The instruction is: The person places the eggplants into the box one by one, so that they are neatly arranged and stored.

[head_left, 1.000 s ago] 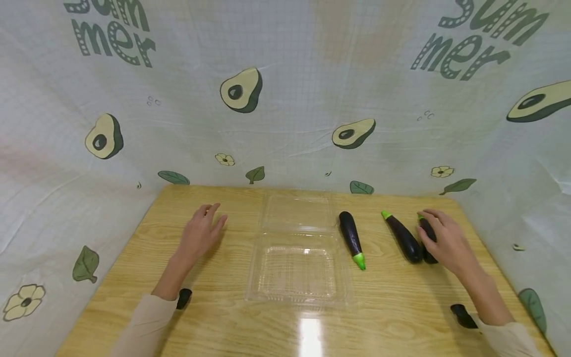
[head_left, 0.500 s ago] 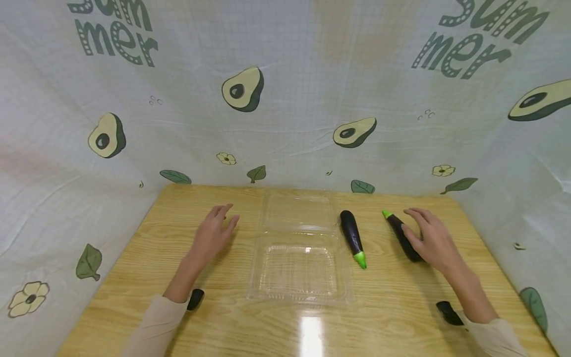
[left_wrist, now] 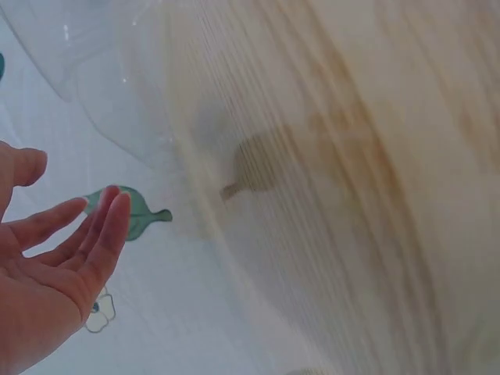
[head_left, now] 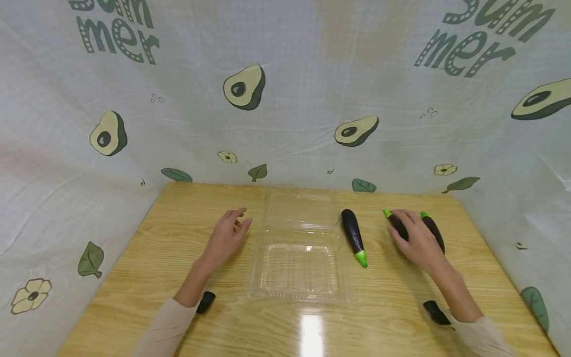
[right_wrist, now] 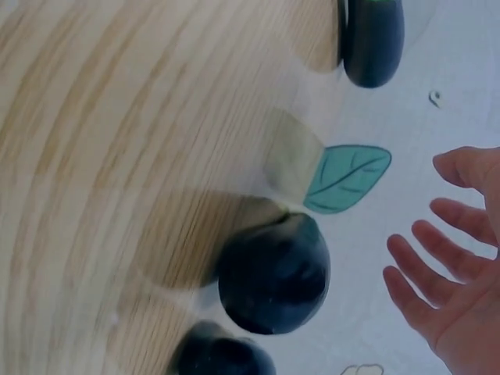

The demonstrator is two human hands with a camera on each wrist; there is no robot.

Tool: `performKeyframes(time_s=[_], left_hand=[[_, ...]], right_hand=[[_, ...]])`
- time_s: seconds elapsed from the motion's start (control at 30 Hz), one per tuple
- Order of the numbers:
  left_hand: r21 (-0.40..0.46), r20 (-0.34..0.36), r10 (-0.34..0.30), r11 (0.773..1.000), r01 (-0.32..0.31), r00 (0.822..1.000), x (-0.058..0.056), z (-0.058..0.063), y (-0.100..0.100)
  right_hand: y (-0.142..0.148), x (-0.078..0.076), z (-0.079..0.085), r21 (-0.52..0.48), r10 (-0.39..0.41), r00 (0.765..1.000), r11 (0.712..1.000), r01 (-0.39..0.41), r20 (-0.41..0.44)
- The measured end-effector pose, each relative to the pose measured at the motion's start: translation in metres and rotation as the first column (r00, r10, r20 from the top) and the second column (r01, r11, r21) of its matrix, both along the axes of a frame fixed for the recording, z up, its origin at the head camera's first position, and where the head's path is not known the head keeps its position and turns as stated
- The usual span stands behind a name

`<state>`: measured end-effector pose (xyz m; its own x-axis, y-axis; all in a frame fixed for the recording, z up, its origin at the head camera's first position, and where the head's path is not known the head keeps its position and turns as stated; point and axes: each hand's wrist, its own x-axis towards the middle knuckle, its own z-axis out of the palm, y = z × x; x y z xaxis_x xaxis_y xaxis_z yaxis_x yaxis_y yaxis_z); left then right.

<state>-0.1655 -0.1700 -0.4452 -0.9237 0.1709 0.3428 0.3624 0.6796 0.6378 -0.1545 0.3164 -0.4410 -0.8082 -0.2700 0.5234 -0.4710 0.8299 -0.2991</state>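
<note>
From the head view, three aubergines are seen on the desk (head_left: 134, 277): one (head_left: 354, 236) just right of the clear clamshell tray (head_left: 299, 270), a middle aubergine (head_left: 396, 224) partly covered by the right hand (head_left: 417, 240), and a third (head_left: 433, 230) just beyond that hand. The middle one is judged light, stiff and glossy, hence rather slippery; it would best be taken round its thick mid-body. The right hand lies over it with fingers loosely spread, and a closed grasp is not shown. The left hand (head_left: 227, 237) is held open beside the tray, holding nothing.

From the left wrist view, straight, relaxed fingers (left_wrist: 98, 238) are seen, touching nothing.

From the right wrist view, the fingers (right_wrist: 437, 269) are spread apart from the rounded aubergine end (right_wrist: 273, 273).
</note>
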Motion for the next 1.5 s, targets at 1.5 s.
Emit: performKeyframes(time_s=[1.5], left_hand=[[0.328,0.248,-0.098,0.945,0.011,0.964,0.018,-0.003,0.028]], right_hand=[[-0.060,0.005,-0.018,-0.059,0.071,0.934,0.997,-0.053,0.349]])
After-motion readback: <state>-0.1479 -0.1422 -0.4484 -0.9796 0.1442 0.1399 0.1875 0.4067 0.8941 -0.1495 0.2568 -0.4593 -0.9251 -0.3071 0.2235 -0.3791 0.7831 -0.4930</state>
